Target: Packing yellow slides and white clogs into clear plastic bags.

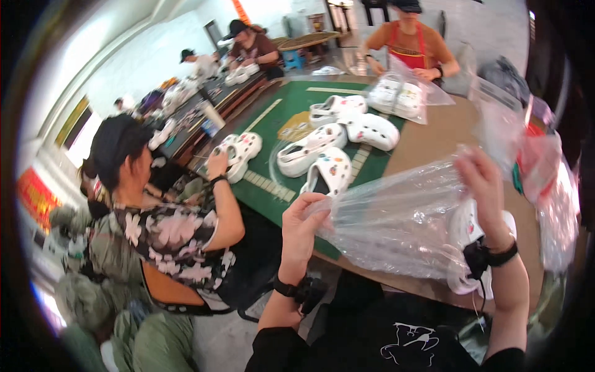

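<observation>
A clear plastic bag [396,223] is stretched in front of me above the near edge of the table. My left hand [300,229] pinches its left end between thumb and fingers. At the upper right corner of the bag, my right hand [482,186] has its fingers closed on the plastic. A white clog [463,226] shows beside my right wrist, partly hidden by the bag and the arm. Just beyond my left hand, a white clog with small charms [330,172] rests on the table, and another white clog [310,149] is behind it.
The table has a green top [260,167] and brown board [412,149]. More clear bags [548,192] hang at its right edge. A co-worker at left [173,229] handles white clogs [238,155]; another across [396,49] holds bagged clogs [396,96]. Green sacks [161,344] lie lower left.
</observation>
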The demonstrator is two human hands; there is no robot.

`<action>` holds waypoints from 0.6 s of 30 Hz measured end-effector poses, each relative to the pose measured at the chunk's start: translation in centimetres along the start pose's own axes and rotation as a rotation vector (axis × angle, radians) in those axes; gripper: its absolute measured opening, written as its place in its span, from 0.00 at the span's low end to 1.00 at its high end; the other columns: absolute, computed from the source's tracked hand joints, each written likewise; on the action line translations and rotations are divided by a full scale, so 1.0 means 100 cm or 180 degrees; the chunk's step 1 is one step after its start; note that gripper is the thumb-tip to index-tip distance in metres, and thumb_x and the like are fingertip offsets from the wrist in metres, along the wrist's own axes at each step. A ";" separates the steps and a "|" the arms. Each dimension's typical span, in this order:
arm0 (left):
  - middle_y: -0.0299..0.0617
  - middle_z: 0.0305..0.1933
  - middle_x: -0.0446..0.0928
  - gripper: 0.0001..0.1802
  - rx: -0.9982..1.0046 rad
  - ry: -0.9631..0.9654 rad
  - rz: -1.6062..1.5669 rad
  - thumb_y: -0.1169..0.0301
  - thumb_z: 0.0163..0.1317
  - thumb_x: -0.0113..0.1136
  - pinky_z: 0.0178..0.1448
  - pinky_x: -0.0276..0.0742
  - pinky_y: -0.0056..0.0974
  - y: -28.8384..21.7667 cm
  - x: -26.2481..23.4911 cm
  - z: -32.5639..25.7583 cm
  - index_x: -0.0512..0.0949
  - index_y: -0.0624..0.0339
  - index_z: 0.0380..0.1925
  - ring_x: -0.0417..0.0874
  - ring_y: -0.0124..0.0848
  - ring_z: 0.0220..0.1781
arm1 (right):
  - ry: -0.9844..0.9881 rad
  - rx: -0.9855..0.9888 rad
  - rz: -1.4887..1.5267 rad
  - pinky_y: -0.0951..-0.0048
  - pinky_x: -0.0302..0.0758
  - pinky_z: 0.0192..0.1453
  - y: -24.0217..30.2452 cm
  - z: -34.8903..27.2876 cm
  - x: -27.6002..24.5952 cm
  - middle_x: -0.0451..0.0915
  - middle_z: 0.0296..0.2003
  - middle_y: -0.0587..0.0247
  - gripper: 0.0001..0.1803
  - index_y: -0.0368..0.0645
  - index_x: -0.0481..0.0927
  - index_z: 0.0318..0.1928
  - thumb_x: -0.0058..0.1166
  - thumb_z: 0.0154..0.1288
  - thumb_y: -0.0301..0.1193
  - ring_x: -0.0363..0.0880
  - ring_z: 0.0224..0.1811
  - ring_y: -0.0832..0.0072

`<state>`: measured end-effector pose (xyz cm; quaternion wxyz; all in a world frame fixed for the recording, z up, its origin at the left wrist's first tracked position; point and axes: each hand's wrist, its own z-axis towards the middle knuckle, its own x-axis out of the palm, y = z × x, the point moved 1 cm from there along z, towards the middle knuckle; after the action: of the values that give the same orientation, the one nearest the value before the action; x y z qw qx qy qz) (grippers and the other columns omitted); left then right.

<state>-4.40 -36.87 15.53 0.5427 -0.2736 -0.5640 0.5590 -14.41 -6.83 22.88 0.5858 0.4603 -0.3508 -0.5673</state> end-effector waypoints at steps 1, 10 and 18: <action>0.39 0.39 0.80 0.11 0.0100 -0.0117 -0.0003 0.84 0.60 0.58 0.40 0.77 0.29 0.005 -0.016 -0.003 0.78 0.68 0.43 0.80 0.24 0.36 | -0.0058 -0.0086 -0.0128 0.83 0.62 0.24 0.001 -0.002 -0.012 0.71 0.24 0.78 0.07 0.40 0.79 0.37 0.54 0.70 0.31 0.67 0.24 0.90; 0.34 0.27 0.78 0.07 0.0271 -0.0385 -0.0265 0.72 0.69 0.57 0.30 0.72 0.26 0.011 0.011 -0.003 0.80 0.66 0.39 0.77 0.18 0.28 | -0.0284 -0.1223 -0.1897 0.72 0.69 0.57 0.005 -0.016 -0.037 0.77 0.45 0.58 0.15 0.34 0.74 0.52 0.47 0.66 0.25 0.75 0.50 0.73; 0.35 0.35 0.78 0.10 0.1447 0.0767 0.1211 0.73 0.70 0.55 0.30 0.74 0.25 -0.025 0.111 -0.008 0.73 0.63 0.48 0.78 0.19 0.29 | 0.0844 -0.2119 -0.1946 0.67 0.72 0.57 0.070 -0.049 0.035 0.76 0.46 0.50 0.21 0.40 0.76 0.56 0.56 0.61 0.26 0.77 0.52 0.65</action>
<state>-5.87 -27.02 21.05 0.5385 -0.3102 -0.2950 0.7258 -7.04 -10.04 27.48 0.5474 0.3981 0.0796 -0.7318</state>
